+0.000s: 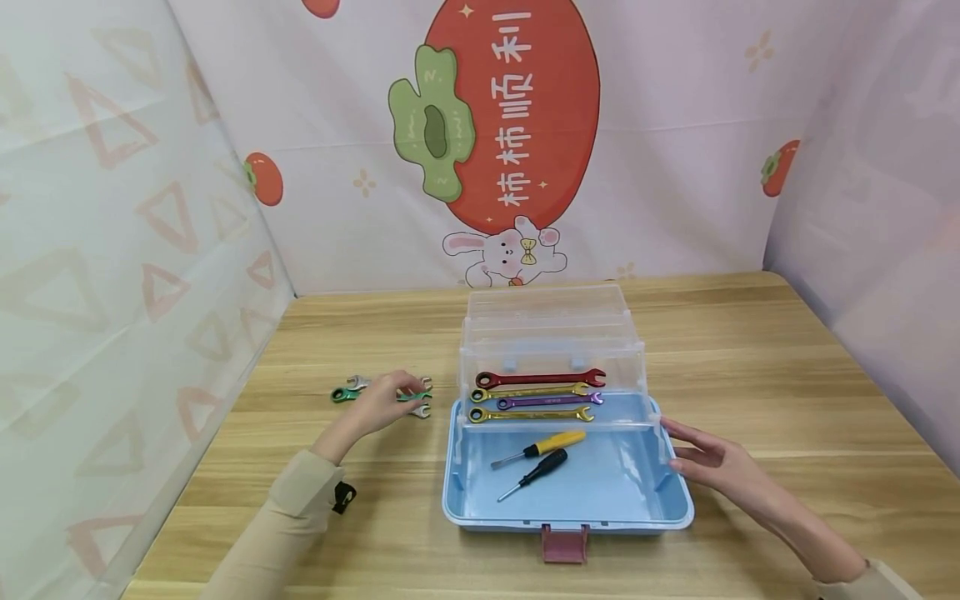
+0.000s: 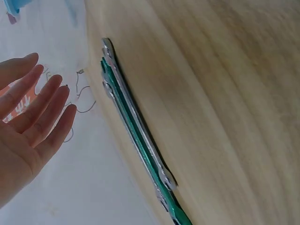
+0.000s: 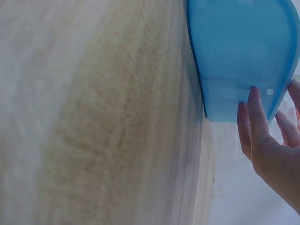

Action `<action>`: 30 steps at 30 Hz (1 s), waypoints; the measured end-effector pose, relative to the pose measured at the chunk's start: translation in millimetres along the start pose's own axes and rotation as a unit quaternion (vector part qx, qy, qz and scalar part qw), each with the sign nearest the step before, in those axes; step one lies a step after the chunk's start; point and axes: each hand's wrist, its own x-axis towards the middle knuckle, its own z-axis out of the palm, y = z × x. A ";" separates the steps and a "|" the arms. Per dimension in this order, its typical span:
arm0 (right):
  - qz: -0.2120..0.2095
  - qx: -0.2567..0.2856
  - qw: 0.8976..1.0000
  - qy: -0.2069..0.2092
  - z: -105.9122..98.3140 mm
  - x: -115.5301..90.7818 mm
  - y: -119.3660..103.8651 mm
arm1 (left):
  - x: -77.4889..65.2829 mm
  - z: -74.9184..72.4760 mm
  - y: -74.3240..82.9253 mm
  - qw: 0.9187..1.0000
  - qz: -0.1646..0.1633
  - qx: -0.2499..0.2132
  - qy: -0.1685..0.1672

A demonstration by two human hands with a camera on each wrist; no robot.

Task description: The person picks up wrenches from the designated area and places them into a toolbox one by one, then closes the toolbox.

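My left hand (image 1: 386, 403) hovers over a small group of wrenches on the table. In the left wrist view its fingers (image 2: 44, 117) are extended, holding nothing. Beneath it, a green wrench (image 2: 136, 133) lies between two silver wrenches (image 2: 126, 89); the hand partly hides them in the head view. My right hand (image 1: 716, 467) touches the right side of a light blue toolbox (image 1: 570, 527), some fingertips against its outer wall (image 3: 234, 98). The toolbox stands with its clear tiered lid (image 1: 551, 321) raised. Red (image 1: 540, 379), purple (image 1: 551, 402) and yellow wrenches (image 1: 532, 414) lie at its back.
A yellow-handled screwdriver (image 1: 540, 448) and a black-handled screwdriver (image 1: 534, 475) lie in the front of the toolbox. A pink latch (image 1: 564, 546) hangs at its front. Printed cloth (image 1: 660, 150) stands behind the wooden table (image 1: 390, 533), with more cloth at both sides.
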 end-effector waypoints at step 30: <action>0.015 -0.010 1.000 0.003 0.1 0.0 -0.5 | -5.5 8.4 -37.4 0.995 -0.025 0.093 -0.031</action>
